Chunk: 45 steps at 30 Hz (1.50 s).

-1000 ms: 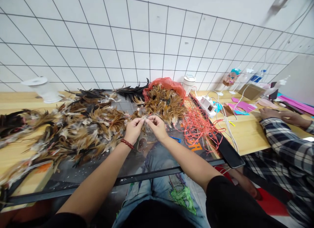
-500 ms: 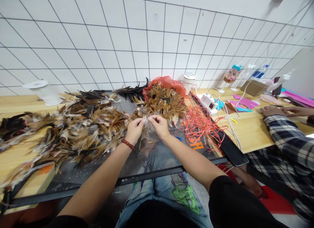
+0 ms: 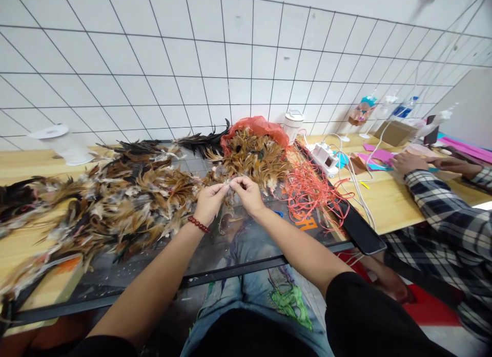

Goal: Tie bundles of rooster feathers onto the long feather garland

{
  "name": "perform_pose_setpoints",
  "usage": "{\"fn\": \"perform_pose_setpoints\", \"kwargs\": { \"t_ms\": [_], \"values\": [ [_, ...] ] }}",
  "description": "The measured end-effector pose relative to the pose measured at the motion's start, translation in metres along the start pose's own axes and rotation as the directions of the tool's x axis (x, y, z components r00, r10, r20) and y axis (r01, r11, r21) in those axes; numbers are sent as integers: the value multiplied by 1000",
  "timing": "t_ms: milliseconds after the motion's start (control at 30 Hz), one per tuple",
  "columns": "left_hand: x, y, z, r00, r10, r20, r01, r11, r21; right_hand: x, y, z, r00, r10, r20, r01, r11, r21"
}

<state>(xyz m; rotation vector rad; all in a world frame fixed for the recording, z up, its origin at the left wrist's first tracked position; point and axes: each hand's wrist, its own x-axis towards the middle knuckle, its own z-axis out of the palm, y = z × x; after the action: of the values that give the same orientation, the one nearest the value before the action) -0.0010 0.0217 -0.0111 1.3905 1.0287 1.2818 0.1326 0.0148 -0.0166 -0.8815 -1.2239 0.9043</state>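
Observation:
Over the dark mat (image 3: 246, 239), my left hand (image 3: 209, 201) and my right hand (image 3: 248, 194) meet with fingertips pinched close together. Between them is a small pale feathery piece (image 3: 229, 183), mostly covered by the fingers. A red bead bracelet (image 3: 199, 224) circles my left wrist. Just left of my left hand spreads a large heap of brown, white and black feathers (image 3: 130, 198). Behind my right hand, more brown feathers (image 3: 257, 154) spill from a red plastic bag (image 3: 257, 125). Tangled red string (image 3: 313, 193) lies to the right.
A phone (image 3: 361, 229) lies at the table edge near a white power strip (image 3: 325, 159) with cables. A white cup (image 3: 293, 124) and a white spool (image 3: 65, 144) stand by the tiled wall. At right, a co-worker's hands (image 3: 411, 162) rest near coloured sheets (image 3: 378, 156).
The view has shifted slightly. My hands keep nearly the same pinch, with the fingertips a little closer. The co-worker's hands at right have moved somewhat apart.

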Motion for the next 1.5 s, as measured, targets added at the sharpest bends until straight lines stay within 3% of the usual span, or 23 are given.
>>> {"fn": "perform_pose_setpoints", "kwargs": {
  "t_ms": [200,300,400,467,533,600,700,800,900,967,1067,1133,1200,1300,1433,1500],
  "values": [
    [-5,15,2,987,-61,151,82,987,-137,4,0,-5,998,-58,-24,57,998,-20],
    [-5,21,1,964,-119,237,169,964,-204,5,-1,-7,995,17,96,-26,996,89],
    [-5,22,-1,924,-217,315,295,929,-224,4,-3,-9,965,76,251,-114,983,141],
    [-4,22,-2,907,-256,335,339,915,-218,3,-5,-8,950,100,295,-151,976,156],
    [-4,22,-1,911,-259,322,336,918,-212,2,-6,-8,957,109,270,-153,977,148],
    [-5,23,0,926,-232,297,295,937,-186,3,-8,-9,980,60,188,-71,996,50],
    [-6,24,2,960,-130,249,148,987,-55,4,-12,-9,993,-77,90,92,979,-180],
    [-6,23,3,976,-58,212,56,998,13,3,-17,-8,990,-107,94,129,953,-273],
    [-4,26,3,974,-116,193,151,973,-174,3,-21,-7,993,-104,60,116,962,-246],
    [-2,32,0,968,-175,179,229,905,-358,3,-23,-9,994,-112,-18,106,974,-201],
    [5,46,-12,980,-181,83,196,808,-556,5,-25,-16,982,-158,-104,131,964,-230],
    [11,53,-23,987,-161,-15,116,766,-632,5,-24,-20,975,-215,-52,183,918,-352],
    [17,53,-34,984,-159,-74,68,735,-675,6,-23,-20,969,-217,117,246,830,-500],
    [23,45,-41,980,-141,-138,15,753,-658,6,-21,-12,933,-13,359,284,636,-717],
    [23,30,-39,962,-96,-257,-61,839,-541,11,-20,6,912,251,326,218,377,-900],
    [23,25,-37,949,-84,-303,-75,875,-479,16,-21,10,907,277,316,214,343,-915]
  ]
}}
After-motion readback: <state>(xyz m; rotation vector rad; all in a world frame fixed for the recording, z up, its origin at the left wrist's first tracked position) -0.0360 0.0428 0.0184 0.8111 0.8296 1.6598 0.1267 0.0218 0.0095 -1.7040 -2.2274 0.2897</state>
